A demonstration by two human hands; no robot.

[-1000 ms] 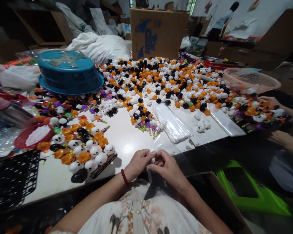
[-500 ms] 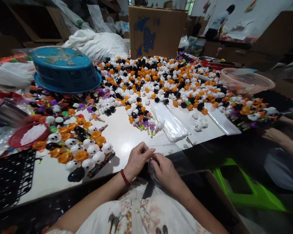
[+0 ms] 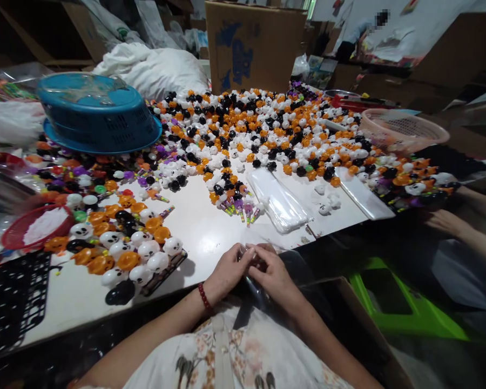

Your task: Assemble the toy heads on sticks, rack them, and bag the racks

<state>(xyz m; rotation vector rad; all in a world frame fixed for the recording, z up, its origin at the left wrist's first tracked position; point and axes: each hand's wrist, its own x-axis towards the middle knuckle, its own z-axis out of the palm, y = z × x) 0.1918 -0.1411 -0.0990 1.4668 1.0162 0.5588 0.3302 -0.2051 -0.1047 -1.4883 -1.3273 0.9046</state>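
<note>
At the table's front edge, my left hand [image 3: 229, 271] and my right hand [image 3: 274, 274] meet, their thumbs and fingertips pinched together. Both are closed on a clear plastic bag [image 3: 259, 292], which hangs below the fingers; part of it is hidden behind them. Just beyond my hands lies a stack of clear plastic bags [image 3: 281, 201]. Small lollipop-like toys with purple tops and striped tubes [image 3: 247, 208] are beside that stack. To the left, a tray [image 3: 162, 275] carries rows of white skull, orange pumpkin and black toy heads [image 3: 128, 260].
A large heap of toy heads [image 3: 263, 121] covers the back of the table. A blue basket [image 3: 101, 116] stands upside down at left, near a red bowl [image 3: 62, 226] of white pieces. A pink basket [image 3: 403, 132] and another person's hand [image 3: 441, 221] are at right, above a green stool [image 3: 413, 313].
My hands have drawn closer together, and the right fingers now overlap the left fingertips. The bag's clear film, spread beyond the hands before, is now gathered between and below them. The view has shifted slightly.
</note>
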